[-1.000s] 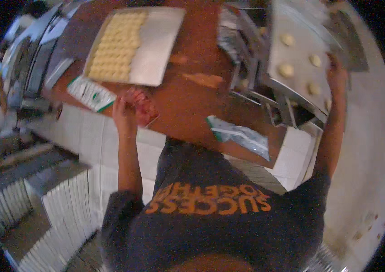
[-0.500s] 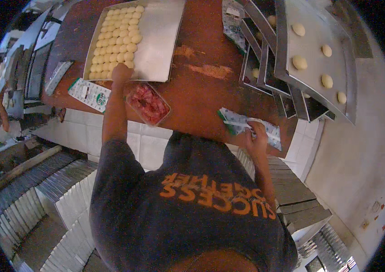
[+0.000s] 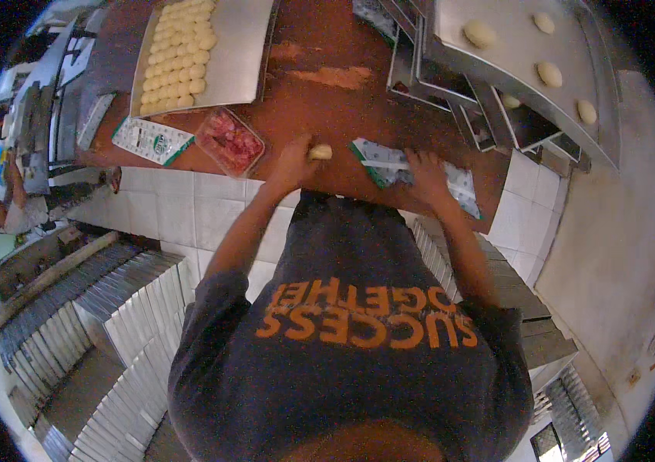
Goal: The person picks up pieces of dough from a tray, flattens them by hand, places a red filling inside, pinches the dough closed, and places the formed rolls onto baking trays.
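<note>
Over the near edge of the red-brown table, my left hand (image 3: pixel 293 161) is closed round a small pale dough ball (image 3: pixel 320 152) at its fingertips. To its right, my right hand (image 3: pixel 425 171) lies with fingers stretched out on a white and green flat packet (image 3: pixel 462 189). A pale strip crosses this packet and runs under the fingers; what lies beneath them is hidden. A clear tub of chunky red filling (image 3: pixel 229 143) stands left of my left hand. Behind it, rows of dough balls (image 3: pixel 177 58) fill the left part of a metal tray (image 3: pixel 235 54).
A second white and green packet (image 3: pixel 152 140) lies left of the tub. At the right, stacked metal trays (image 3: pixel 497 58) overhang the table, the top one holding spaced dough balls. Several racked trays (image 3: pixel 135 308) stand below left. A person (image 3: pixel 31 208) is at far left.
My left hand has moved right and nearer, from the tray's front edge to the table's middle, bringing a dough ball. My right hand's fingers have shifted and flattened on the packet. The view has shifted.
</note>
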A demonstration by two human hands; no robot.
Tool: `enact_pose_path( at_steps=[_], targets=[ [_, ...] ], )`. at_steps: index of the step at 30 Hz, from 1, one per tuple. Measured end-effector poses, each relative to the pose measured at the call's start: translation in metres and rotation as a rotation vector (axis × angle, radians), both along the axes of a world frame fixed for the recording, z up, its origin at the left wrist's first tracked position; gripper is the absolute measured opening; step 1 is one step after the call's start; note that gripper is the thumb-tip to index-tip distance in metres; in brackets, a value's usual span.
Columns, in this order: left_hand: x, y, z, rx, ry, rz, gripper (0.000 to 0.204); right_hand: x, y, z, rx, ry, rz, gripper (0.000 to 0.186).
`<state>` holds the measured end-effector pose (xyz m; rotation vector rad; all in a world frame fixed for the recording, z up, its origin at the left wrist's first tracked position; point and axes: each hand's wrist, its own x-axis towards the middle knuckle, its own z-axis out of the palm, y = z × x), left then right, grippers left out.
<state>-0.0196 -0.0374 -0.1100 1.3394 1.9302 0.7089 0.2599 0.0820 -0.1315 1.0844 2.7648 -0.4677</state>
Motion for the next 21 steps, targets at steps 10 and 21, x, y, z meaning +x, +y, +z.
enact_pose_path(
  at_steps=[10, 21],
  targets=[
    [0.015, -0.001, -0.085, 0.017, -0.06, 0.323, 0.026, -0.011, 0.025, -0.023, -0.145, 0.05, 0.262, 0.054],
    [0.053, 0.05, -0.056, -0.139, -0.7, 0.414, 0.023, 0.01, 0.027, -0.031, -0.057, 0.257, 0.367, 0.063]
  ],
)
